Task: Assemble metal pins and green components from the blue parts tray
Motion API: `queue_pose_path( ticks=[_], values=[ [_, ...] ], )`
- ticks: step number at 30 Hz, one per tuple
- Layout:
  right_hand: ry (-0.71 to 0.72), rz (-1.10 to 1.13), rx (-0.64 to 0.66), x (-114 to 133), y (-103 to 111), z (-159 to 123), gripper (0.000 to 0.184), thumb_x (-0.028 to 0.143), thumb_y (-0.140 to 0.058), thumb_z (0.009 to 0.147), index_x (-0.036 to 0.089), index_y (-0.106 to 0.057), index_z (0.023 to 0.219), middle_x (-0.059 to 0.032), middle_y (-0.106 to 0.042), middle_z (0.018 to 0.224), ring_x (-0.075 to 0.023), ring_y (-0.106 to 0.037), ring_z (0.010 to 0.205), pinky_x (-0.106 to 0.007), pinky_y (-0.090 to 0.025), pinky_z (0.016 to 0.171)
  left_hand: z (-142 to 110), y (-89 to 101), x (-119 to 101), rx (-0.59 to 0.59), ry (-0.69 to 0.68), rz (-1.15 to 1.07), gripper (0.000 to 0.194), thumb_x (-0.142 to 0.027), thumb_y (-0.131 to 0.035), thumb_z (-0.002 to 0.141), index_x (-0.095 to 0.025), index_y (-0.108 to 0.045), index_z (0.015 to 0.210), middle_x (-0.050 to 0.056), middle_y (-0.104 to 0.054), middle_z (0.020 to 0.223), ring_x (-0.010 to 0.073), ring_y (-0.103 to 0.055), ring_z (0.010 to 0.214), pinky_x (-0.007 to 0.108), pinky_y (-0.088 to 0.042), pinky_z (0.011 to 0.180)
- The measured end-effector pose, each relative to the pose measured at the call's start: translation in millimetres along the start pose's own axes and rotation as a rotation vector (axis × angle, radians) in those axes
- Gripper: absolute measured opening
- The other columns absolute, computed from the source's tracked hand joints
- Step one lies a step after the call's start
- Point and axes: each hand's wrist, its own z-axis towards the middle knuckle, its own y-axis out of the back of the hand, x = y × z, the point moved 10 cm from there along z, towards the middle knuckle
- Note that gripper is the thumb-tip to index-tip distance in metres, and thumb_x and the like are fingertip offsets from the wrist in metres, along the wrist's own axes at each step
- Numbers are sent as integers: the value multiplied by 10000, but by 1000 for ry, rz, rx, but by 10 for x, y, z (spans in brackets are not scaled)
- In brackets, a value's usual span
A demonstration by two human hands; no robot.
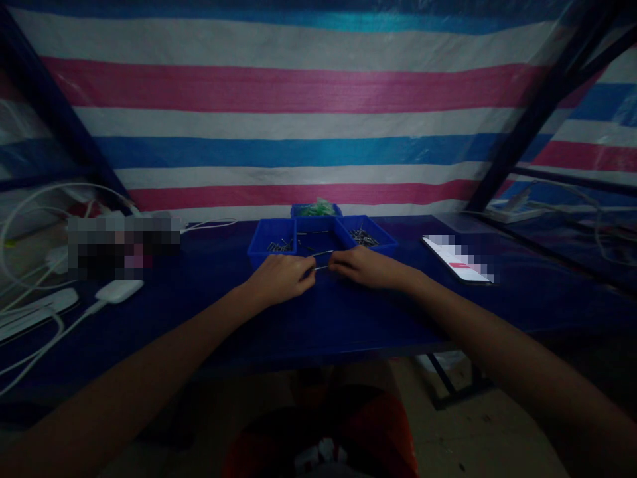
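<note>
My left hand (283, 275) and my right hand (367, 267) face each other over the blue table, fingers pinched. Between the fingertips run two thin, light-coloured slender pieces, an upper one (322, 253) and a lower one (322, 267); their exact kind is too small and dim to tell. Just beyond my hands stand a left blue bin (255, 243) and a right blue bin (384, 243), each with small metal pieces (363, 237) inside. A middle blue bin (314, 240) between them holds a few thin pieces.
Behind the bins, another blue container holds green plastic-looking material (317, 208). A lit phone (460, 261) lies on the right of the table (318, 325). White cables and a white adapter (119, 290) occupy the left. Blue frame posts (537, 113) and a striped sheet (298, 86) enclose the back.
</note>
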Motion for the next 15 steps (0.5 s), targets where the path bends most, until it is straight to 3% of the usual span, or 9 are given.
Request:
queue_pose_path(
  ticks=[15],
  values=[
    [-7,-18,28,-13,-32,-16,171,212,-415,847,132,-562,883,-24,-576,691,-92,-489,569,-220,-336,554,7,-53,43,44,15,22,124,-272,-435,820,-187,-517,857,-4,-606,726,129,-566,622,235,-276,486]
  ],
)
